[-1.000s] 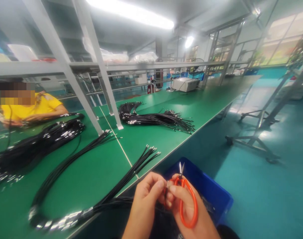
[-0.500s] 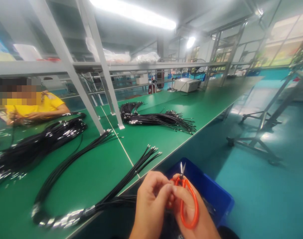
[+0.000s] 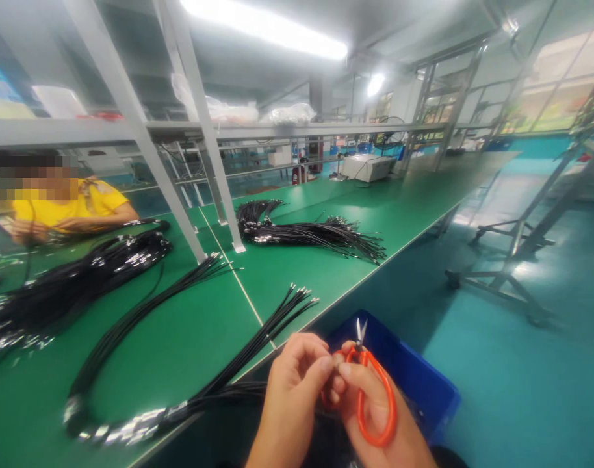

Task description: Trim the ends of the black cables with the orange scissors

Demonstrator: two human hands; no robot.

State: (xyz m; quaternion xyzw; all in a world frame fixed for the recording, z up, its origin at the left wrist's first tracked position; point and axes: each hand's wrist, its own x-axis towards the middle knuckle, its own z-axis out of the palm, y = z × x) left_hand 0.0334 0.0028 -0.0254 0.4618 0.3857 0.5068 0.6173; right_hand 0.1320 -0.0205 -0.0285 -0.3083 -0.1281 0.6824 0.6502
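Observation:
Red-handled scissors [image 3: 377, 396] rest in my right hand [image 3: 368, 390], their slightly parted blades pointing up and away. The thumb and fingers of that hand are also pinched beside the fingertips of my left hand [image 3: 297, 377]. Something small and greyish shows between the two hands, too small to make out. My left hand's thumb and forefinger are pressed together. Left of the hands, a curved bundle of black cables [image 3: 126, 325] with silvery wrapping lies on the green table [image 3: 180, 351], its loose ends near my left hand.
Below the hands stands a blue bin [image 3: 399, 357]. More black cable bundles lie at the left [image 3: 82, 279] and further back [image 3: 301, 234]. A person in yellow [image 3: 77, 208] sits across the table. Metal shelf posts [image 3: 214, 143] rise from it; a white box [image 3: 368, 168] stands behind.
The scissors' handle has swung slightly right and the hands have drawn slightly apart, showing the small greyish thing between the fingertips. The person across has raised a hand a little.

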